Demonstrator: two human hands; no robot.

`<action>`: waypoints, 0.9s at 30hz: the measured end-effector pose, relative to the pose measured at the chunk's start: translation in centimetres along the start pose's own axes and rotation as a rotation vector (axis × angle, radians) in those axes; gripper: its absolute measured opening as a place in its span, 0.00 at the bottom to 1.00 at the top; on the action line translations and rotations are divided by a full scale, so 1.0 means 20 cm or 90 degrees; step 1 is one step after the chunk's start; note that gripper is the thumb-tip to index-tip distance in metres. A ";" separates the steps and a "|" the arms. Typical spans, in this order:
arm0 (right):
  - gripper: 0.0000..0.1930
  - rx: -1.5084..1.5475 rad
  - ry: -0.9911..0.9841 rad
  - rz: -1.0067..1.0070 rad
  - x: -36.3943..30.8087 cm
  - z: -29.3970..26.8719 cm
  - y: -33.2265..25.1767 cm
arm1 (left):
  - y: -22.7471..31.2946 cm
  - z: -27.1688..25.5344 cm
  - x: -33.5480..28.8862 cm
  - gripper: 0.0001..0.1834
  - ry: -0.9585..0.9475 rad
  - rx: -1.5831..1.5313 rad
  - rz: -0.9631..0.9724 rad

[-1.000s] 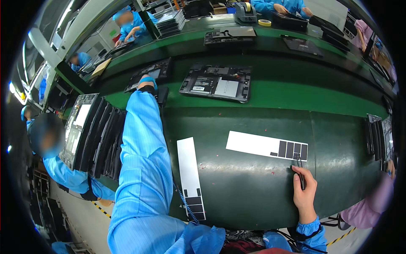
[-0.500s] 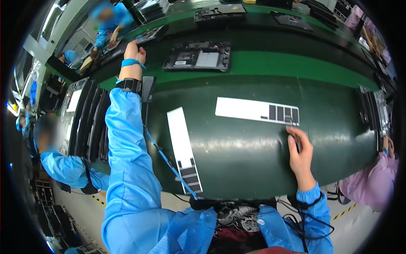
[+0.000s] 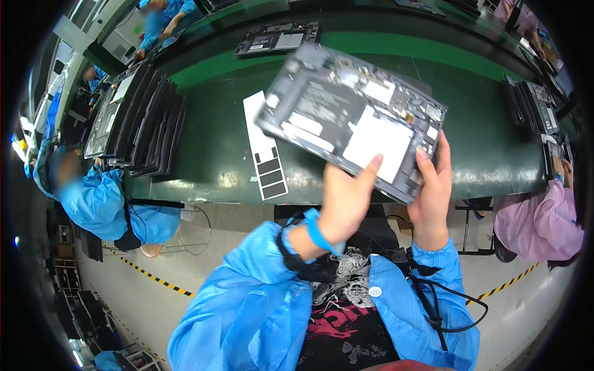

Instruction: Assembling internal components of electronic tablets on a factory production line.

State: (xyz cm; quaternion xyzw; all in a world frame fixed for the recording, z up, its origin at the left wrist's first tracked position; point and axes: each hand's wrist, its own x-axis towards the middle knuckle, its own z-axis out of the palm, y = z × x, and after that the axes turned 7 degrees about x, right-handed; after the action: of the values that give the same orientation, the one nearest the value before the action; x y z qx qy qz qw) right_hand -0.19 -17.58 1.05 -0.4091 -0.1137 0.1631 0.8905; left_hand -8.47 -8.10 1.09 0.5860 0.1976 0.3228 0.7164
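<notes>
An opened laptop base with its inner parts exposed is tilted in front of me above the bench. My left hand grips its near edge, thumb on top and the other fingers hidden beneath. At the near right corner, my right hand holds the same base, with the thumb over the edge and the fingers along the side. A white card strip with several black pads at its near end lies on the bench left of the base. A second strip does not show; the base covers that part of the bench.
Dark laptop parts stand stacked upright at the left and at the right. Another laptop base lies on the far green strip. Co-workers in blue sleeves sit left, one in pink right.
My left hand has come back from the far left side. A laptop base is now held in both hands over the bench. The view has shifted too.
</notes>
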 end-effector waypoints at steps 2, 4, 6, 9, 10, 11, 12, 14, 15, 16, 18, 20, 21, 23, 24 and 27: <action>0.30 -0.088 0.016 0.027 0.01 -0.13 -0.01 | -0.13 0.06 -0.12 0.23 -0.040 -0.061 0.004; 0.28 -0.104 0.016 0.045 0.05 -0.25 0.00 | -0.22 0.08 -0.18 0.28 -0.091 -0.136 -0.102; 0.27 -0.181 0.021 0.094 0.08 -0.32 0.00 | -0.25 0.05 -0.21 0.28 -0.141 -0.082 -0.113; 0.25 -0.253 0.002 0.087 0.14 -0.37 0.01 | -0.23 -0.02 -0.22 0.23 -0.306 -0.046 -0.427; 0.25 -0.317 -0.002 0.079 0.16 -0.40 0.02 | -0.21 -0.03 -0.22 0.23 -0.313 -0.045 -0.424; 0.24 -0.378 -0.007 0.053 0.18 -0.42 0.04 | -0.19 -0.05 -0.20 0.21 -0.479 0.044 -0.364; 0.22 -0.455 -0.005 0.005 0.19 -0.43 0.02 | -0.15 -0.07 -0.17 0.20 -0.643 0.136 -0.295; 0.19 -0.787 0.021 -0.070 0.20 -0.31 -0.07 | 0.17 -0.10 -0.07 0.13 -0.740 0.383 -0.062; 0.18 -0.783 0.011 -0.193 0.25 -0.34 -0.08 | 0.28 -0.13 -0.02 0.12 -0.706 0.428 0.003; 0.16 -0.777 0.001 -0.316 0.33 -0.37 -0.09 | 0.34 -0.16 0.04 0.11 -0.670 0.469 0.067; 0.15 -0.463 -0.134 -0.148 0.47 -0.34 -0.16 | 0.37 -0.20 0.23 0.12 -0.571 0.483 0.193; 0.16 -0.442 -0.156 0.039 0.59 -0.20 -0.22 | 0.41 -0.19 0.46 0.11 -0.508 0.666 0.307; 0.17 -0.409 -0.166 0.060 0.64 -0.13 -0.18 | 0.41 -0.18 0.57 0.13 -0.498 0.744 0.308; 0.18 -0.350 -0.186 0.094 0.79 -0.14 -0.05 | 0.25 -0.17 0.81 0.15 -0.498 0.814 0.318; 0.18 -0.366 -0.195 0.113 0.83 -0.14 0.01 | 0.09 -0.21 0.93 0.19 -0.500 0.832 0.355; 0.17 -0.432 -0.216 0.195 0.91 -0.16 0.08 | -0.06 -0.22 1.05 0.30 -0.613 0.936 0.217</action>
State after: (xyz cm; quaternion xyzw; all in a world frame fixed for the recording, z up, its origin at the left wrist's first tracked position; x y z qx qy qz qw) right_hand 17.30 -11.84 -1.05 -0.6590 -0.2445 0.3122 0.6391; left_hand 3.92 9.55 0.99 0.9905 -0.0574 -0.0640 0.1077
